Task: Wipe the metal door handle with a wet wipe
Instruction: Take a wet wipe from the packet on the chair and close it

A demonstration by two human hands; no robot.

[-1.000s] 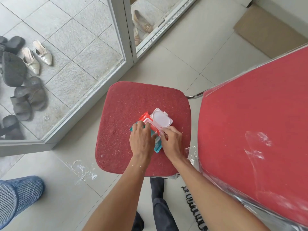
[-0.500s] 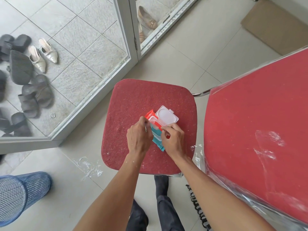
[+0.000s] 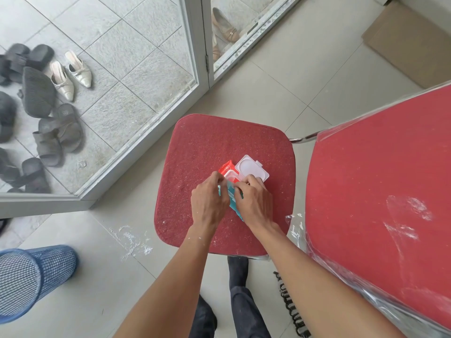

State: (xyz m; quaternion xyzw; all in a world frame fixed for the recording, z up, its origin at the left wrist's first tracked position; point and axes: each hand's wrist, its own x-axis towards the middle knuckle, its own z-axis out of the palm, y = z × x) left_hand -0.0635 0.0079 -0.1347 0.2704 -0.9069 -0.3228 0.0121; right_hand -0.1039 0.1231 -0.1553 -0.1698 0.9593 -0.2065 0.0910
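Observation:
A red, white and teal wet wipe pack (image 3: 227, 168) lies on the red seat of a chair (image 3: 195, 152), its white flip lid (image 3: 252, 168) standing open. My left hand (image 3: 207, 201) grips the pack's left side. My right hand (image 3: 255, 201) rests on the pack's right side with its fingertips pinched at the opening under the lid. What the fingertips pinch is hidden. No door handle is in view; only the lower part of a glass door (image 3: 197, 40) shows.
The red chair back (image 3: 380, 191) with plastic wrap rises at the right. A blue mesh bin (image 3: 29, 276) stands at lower left. Several sandals and shoes (image 3: 48, 98) lie beyond the glass. Cardboard (image 3: 405, 42) lies at the top right. My legs are below the seat.
Both hands stay on the pack. My right fingers have shifted closer to the opening under the lid. The view has drifted slightly.

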